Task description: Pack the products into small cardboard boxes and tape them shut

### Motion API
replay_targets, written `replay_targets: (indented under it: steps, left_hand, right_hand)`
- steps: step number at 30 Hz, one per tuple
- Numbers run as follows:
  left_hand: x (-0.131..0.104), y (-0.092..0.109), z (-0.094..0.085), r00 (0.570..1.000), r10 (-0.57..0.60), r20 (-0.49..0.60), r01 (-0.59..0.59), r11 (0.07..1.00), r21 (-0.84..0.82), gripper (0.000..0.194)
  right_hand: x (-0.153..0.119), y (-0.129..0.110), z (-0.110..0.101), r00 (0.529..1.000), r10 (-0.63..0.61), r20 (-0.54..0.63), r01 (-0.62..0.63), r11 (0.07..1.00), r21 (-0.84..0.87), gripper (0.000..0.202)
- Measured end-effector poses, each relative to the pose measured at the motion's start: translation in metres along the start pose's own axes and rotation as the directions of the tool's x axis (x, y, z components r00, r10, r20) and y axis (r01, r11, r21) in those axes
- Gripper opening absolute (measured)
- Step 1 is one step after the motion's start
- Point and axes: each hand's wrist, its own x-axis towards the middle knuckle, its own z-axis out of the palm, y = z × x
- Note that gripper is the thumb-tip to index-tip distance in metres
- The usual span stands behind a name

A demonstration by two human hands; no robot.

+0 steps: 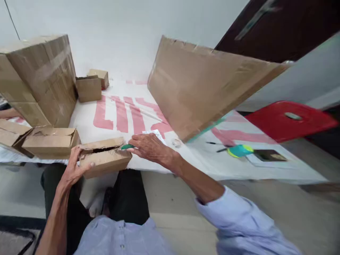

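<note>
A small cardboard box (107, 163) sits at the table's front edge, with a dark gap between its top flaps and a frayed right end. My left hand (73, 167) grips its left end, thumb on the near side and fingers around the corner. Between the fingers and thumb of my right hand (148, 147) is a green tool (128, 146), held at the frayed end of the gap. Its tip is too small to make out. A white paper slip (155, 134) lies just behind my right hand.
Two small boxes (50, 142) stand left, beside a tall carton (44, 78). More small boxes (89, 88) are farther back. A large cardboard panel (202, 81) leans right of centre. A turquoise roll (240, 150), a dark flat object (269, 155) and a red stool (287, 120) are right.
</note>
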Motion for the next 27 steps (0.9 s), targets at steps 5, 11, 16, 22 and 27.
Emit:
replay_targets:
  steps: [5, 11, 16, 22, 27]
  left_hand:
    - [0.001, -0.006, -0.001, 1.000, 0.004, -0.001, -0.004, 1.000, 0.006, 0.065]
    - [0.002, -0.003, 0.001, 1.000, -0.024, -0.002, 0.024, 1.000, 0.009, 0.065]
    - [0.002, -0.011, 0.002, 1.000, -0.013, -0.017, 0.013, 1.000, 0.012, 0.067]
    - [0.005, -0.014, -0.001, 1.000, -0.016, -0.012, 0.017, 0.999, 0.040, 0.071]
    - [0.006, -0.004, -0.003, 0.999, -0.041, -0.006, 0.041, 0.999, 0.026, 0.070]
  right_hand:
    - [0.004, -0.006, 0.007, 1.000, 0.001, -0.024, -0.001, 1.000, 0.007, 0.033]
    - [-0.002, 0.030, 0.017, 0.990, 0.131, -0.045, -0.130, 0.991, 0.015, 0.031]
    - [-0.005, 0.068, 0.048, 0.924, 0.356, -0.142, -0.335, 0.930, 0.147, 0.034]
    - [0.015, 0.043, 0.115, 0.900, 0.394, -0.184, -0.211, 0.766, 0.607, 0.029]
    - [0.002, 0.030, 0.092, 0.890, 0.113, -0.442, 0.141, 0.855, 0.500, 0.036]
